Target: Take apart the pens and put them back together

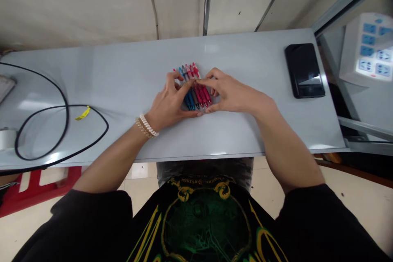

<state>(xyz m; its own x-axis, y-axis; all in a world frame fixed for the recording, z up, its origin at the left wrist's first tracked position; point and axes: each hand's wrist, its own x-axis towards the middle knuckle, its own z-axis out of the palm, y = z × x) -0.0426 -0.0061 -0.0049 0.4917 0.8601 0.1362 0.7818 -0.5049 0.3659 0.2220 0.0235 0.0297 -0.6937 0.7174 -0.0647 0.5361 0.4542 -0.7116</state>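
In the head view, a row of pens (198, 95) is seen lying flat on the desk (123, 69), long axis running away from the body. It is flanked evenly: the left grip (170, 101) and right grip (229, 95) are cupped, pressed against its sides.

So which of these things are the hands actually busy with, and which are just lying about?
In use:
- pens, blue and red, bunched together
- left hand and right hand, cupped round them

Just lying about:
- black phone
- black cable, looped, with a yellow tag
- white power strip, beyond the edge of the table
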